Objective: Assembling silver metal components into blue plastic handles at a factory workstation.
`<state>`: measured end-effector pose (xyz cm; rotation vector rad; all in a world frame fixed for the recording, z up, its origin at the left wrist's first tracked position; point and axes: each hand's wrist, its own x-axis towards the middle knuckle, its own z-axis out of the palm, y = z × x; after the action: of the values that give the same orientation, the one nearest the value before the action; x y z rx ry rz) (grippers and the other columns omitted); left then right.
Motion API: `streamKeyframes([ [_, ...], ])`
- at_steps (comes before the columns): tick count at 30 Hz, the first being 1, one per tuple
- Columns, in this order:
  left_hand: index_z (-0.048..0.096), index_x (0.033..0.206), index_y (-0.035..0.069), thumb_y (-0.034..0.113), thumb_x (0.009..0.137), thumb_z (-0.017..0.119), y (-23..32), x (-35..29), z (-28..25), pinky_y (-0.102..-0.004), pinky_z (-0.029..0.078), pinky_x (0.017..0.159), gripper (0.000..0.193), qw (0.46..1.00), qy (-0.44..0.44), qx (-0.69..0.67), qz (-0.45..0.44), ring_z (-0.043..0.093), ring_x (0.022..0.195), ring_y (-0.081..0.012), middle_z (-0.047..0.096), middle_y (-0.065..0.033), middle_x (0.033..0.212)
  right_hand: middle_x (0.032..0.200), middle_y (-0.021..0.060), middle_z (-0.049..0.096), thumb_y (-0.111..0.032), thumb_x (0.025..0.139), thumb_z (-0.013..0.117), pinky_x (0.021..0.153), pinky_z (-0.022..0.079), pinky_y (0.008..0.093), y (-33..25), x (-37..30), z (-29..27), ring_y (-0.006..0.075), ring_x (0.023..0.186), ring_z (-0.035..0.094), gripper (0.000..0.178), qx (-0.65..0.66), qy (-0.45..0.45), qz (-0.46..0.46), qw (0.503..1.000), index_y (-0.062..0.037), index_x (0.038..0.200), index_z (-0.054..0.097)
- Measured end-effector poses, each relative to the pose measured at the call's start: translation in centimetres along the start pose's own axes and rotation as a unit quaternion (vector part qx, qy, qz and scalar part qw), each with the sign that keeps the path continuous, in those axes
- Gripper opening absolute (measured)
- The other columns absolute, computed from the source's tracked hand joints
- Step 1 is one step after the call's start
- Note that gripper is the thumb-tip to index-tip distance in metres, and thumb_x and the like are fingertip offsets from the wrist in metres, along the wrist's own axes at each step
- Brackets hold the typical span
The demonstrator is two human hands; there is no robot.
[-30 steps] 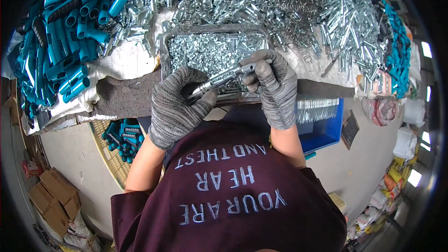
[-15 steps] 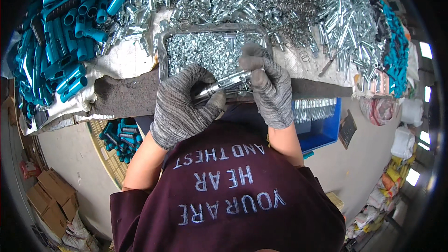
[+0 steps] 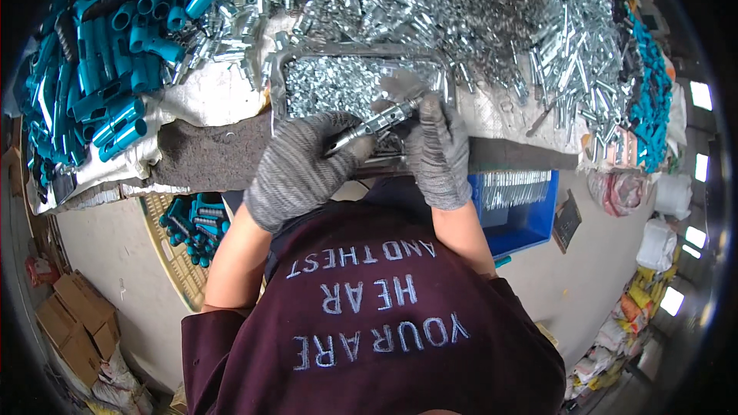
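Observation:
My left hand (image 3: 304, 169), in a grey knitted glove, is closed round the lower end of a silver metal tube (image 3: 390, 117) with holes in its side. The tube slants up to the right, over the near edge of a metal tray (image 3: 278, 96) full of small shiny metal pieces (image 3: 327, 84). My right hand (image 3: 440, 150), gloved the same way, has its thumb and fingers about the tube's upper end. Its forefinger is smeared by motion, and whether a small piece sits between the fingertips cannot be made out.
Teal tubular handles (image 3: 108, 69) are heaped at the left. Springs and metal fittings (image 3: 361, 0) lie behind the tray, with silver rods (image 3: 573, 54) to the right. Below the table edge are a blue bin (image 3: 523, 234) and a yellow basket (image 3: 173, 253) holding teal parts.
The tube now tilts more steeply, its right end raised. My right hand's fingers have shifted at that end and its forefinger has blurred. My left hand still holds the lower end.

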<state>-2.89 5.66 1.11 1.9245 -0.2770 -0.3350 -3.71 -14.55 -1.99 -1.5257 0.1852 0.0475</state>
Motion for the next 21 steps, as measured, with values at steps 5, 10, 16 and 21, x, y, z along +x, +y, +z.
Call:
streamKeyframes([
  [5,0.067,0.096,-0.002,0.036,0.085,0.063,-2.7,1.5,0.9,-0.0435,0.051,0.071,0.04,0.999,0.001,0.034,0.025,0.065,0.075,-0.0392,0.066,-0.0234,0.079,0.105,0.0098,0.064,-0.045,0.094,0.057,0.07,0.05,0.0247,-3.7,4.1,0.3,0.0142,0.083,0.062,0.056,0.005,0.168,-0.232,0.958,-0.0022,0.129,0.052],
  [10,0.068,0.098,-0.002,0.033,0.086,0.064,-4.6,2.3,2.3,-0.0419,0.051,0.074,0.037,0.998,-0.038,0.042,0.012,0.066,0.079,-0.0371,0.067,-0.0231,0.082,0.124,0.0095,0.059,-0.024,0.093,0.06,0.094,0.047,0.0335,-9.0,8.3,6.2,0.0203,0.104,0.06,0.035,-0.277,-0.141,-0.266,0.912,-0.0078,0.124,0.059],
  [16,0.067,0.096,-0.002,0.033,0.086,0.063,-4.6,2.4,2.0,-0.0413,0.051,0.072,0.036,0.998,-0.058,0.03,0.0,0.065,0.077,-0.0367,0.066,-0.0227,0.08,0.143,0.0098,0.045,-0.019,0.087,0.063,0.113,0.029,0.0414,-4.2,19.9,16.9,0.0297,0.136,0.037,0.039,-0.642,-0.117,-0.474,0.591,-0.0142,0.125,0.059],
  [21,0.067,0.091,-0.001,0.032,0.087,0.062,-4.6,2.6,2.3,-0.0421,0.05,0.069,0.034,0.997,-0.066,0.027,0.006,0.065,0.073,-0.0356,0.065,-0.0222,0.076,0.137,0.0122,0.05,-0.02,0.08,0.069,0.107,0.036,0.0396,-4.4,22.3,18.5,0.0322,0.127,0.046,0.041,-0.668,-0.071,-0.496,0.55,-0.0122,0.119,0.061],
])
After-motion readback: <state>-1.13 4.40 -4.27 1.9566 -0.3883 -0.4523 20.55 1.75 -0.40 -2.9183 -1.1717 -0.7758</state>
